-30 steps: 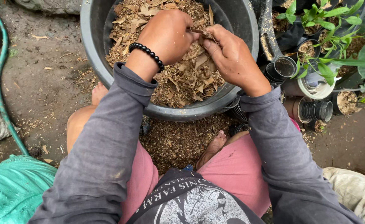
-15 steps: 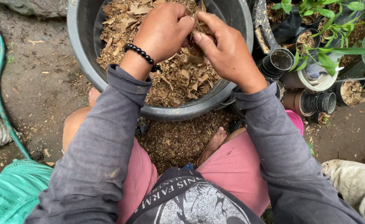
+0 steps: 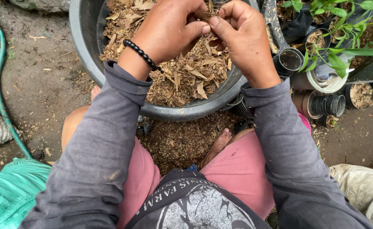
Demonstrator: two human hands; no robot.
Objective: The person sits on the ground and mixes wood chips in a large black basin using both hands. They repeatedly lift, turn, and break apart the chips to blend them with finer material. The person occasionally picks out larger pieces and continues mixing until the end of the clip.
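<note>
A dark round basin (image 3: 82, 46) filled with dry brown leaf litter (image 3: 190, 78) stands on the ground in front of my knees. My left hand (image 3: 167, 29), with a black bead bracelet (image 3: 142, 54) at the wrist, and my right hand (image 3: 241, 36) meet over the basin. Both pinch the same small clump of dry leaves and fibres (image 3: 207, 17) between thumb and fingers. My thumbs nearly touch. I wear grey long sleeves and pink shorts.
A green hose (image 3: 2, 97) curves along the left. Small black pots (image 3: 290, 59) and potted green plants (image 3: 343, 29) crowd the right side. A teal sack (image 3: 8, 191) lies lower left, a pale sack (image 3: 364, 191) lower right. Loose litter (image 3: 182, 140) lies between my legs.
My hands have drawn closer together and lifted slightly over the basin, working the leaf clump between the fingers. The view has shifted a little closer to the basin.
</note>
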